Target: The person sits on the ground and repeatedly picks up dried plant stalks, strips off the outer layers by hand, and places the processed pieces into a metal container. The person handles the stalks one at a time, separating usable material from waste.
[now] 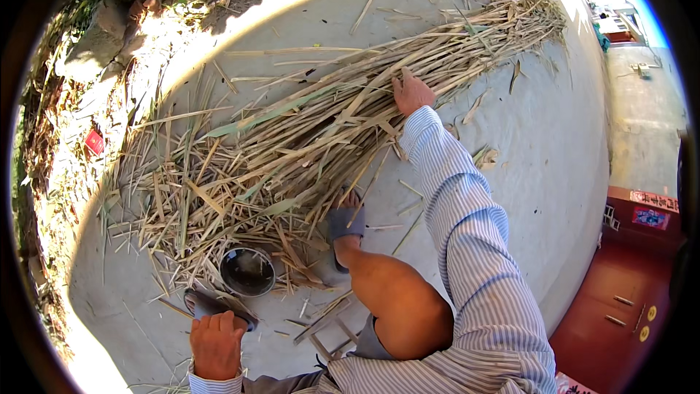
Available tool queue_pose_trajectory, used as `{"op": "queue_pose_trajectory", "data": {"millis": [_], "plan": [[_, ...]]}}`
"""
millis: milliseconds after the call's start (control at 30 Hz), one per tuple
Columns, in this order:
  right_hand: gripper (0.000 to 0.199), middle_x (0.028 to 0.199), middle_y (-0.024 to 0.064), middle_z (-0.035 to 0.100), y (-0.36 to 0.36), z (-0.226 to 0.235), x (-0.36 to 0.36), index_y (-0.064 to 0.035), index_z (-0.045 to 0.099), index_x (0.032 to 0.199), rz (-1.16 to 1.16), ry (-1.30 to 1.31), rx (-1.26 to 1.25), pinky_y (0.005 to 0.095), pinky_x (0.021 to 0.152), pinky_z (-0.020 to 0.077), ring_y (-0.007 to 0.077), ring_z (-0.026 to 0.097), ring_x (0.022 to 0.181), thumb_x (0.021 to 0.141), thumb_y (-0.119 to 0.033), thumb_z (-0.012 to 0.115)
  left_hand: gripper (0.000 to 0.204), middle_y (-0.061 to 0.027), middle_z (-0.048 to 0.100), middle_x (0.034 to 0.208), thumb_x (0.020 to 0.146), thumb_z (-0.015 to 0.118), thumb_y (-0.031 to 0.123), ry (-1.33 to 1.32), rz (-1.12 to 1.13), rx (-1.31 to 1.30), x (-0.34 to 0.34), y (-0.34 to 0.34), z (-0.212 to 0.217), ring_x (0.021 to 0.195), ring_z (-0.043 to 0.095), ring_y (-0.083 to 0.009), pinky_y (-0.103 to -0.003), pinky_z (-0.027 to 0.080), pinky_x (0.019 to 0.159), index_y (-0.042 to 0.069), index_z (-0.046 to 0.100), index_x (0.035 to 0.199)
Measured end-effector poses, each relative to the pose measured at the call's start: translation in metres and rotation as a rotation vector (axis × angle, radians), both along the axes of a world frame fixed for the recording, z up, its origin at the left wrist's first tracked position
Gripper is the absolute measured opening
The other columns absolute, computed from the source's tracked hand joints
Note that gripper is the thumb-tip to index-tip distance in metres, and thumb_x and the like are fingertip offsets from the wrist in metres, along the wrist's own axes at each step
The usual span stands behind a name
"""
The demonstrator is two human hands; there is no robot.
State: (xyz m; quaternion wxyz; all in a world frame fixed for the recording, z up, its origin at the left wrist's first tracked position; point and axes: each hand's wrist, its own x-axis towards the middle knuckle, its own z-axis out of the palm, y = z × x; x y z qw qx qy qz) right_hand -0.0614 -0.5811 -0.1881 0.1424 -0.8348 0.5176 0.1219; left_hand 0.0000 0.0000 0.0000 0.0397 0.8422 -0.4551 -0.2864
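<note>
A long heap of dry, straw-coloured stalks (pixel 321 131) stretches across the concrete from the lower left to the upper right. Reaching out over its middle, my right hand (pixel 413 93) has bent fingers closed on some stalks; the fingertips are partly hidden among them. My left hand (pixel 216 343) is low on the left, away from the heap, its fingers curled in. What they hold, if anything, does not show. Just beyond that hand stands a dark round bowl (pixel 248 271) with a pale rim, beside the near end of the stalks.
My slippered feet (pixel 345 225) stand at the heap's near edge, either side of the bowl. A low stool's frame (pixel 326 335) is under me. Broken stalks litter the concrete floor (pixel 539 138). Sunlit rubble and leaf litter (pixel 80 197) border it on the left, red cabinet doors (pixel 620 292) on the right.
</note>
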Motion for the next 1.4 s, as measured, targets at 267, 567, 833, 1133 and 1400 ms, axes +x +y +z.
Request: {"op": "queue_pose_trajectory", "data": {"millis": [267,567,833,1133,1400], "plan": [[0.044,0.124,0.0164,0.053,0.002,-0.026,-0.002,-0.0121,0.056,0.122,0.499,-0.052,-0.610,0.0459,0.102,0.0333,0.0328,0.046,0.120,0.080,-0.019,0.064,0.043,-0.0135,0.061,0.082,0.065,0.076,0.015,-0.017,-0.008,-0.001,0.005,-0.006,-0.003,0.079,0.057,-0.0312,-0.041,0.043,0.074,0.000,0.060,0.101],[0.038,0.131,0.0161,0.052,-0.006,-0.024,0.005,-0.0030,0.060,0.112,0.675,-0.142,-0.415,0.0442,0.104,0.0318,0.0307,0.040,0.129,0.076,-0.015,0.060,0.039,-0.0138,0.062,0.082,0.066,0.074,0.017,0.000,0.011,0.029,0.006,-0.008,-0.006,0.080,0.057,-0.0315,-0.041,0.043,0.075,0.000,0.061,0.100],[0.032,0.108,0.0163,0.062,-0.009,-0.026,0.022,-0.0005,0.061,0.102,0.713,-0.105,-0.402,0.0447,0.097,0.0378,0.0309,0.053,0.113,0.087,-0.027,0.051,0.038,-0.0161,0.063,0.085,0.071,0.071,0.019,0.045,0.013,0.044,0.007,-0.008,-0.005,0.081,0.057,-0.0332,-0.043,0.043,0.076,-0.002,0.060,0.101],[0.023,0.085,0.0152,0.069,-0.004,-0.018,0.020,-0.0072,0.057,0.102,0.488,0.012,-0.242,0.0441,0.090,0.0408,0.0333,0.066,0.080,0.090,-0.025,0.050,0.041,-0.0148,0.063,0.085,0.066,0.074,0.017,0.027,0.010,0.049,0.008,-0.005,-0.004,0.082,0.058,-0.0315,-0.042,0.043,0.077,-0.001,0.060,0.101],[0.026,0.123,0.0126,0.058,0.007,-0.010,0.048,-0.0128,0.068,0.107,0.608,0.349,-0.350,0.0467,0.100,0.0325,0.0289,0.047,0.119,0.087,-0.020,0.054,0.040,-0.0144,0.063,0.084,0.068,0.073,0.019,0.008,0.009,0.050,0.009,-0.002,-0.007,0.081,0.058,-0.0316,-0.042,0.043,0.076,0.000,0.060,0.101]]}}
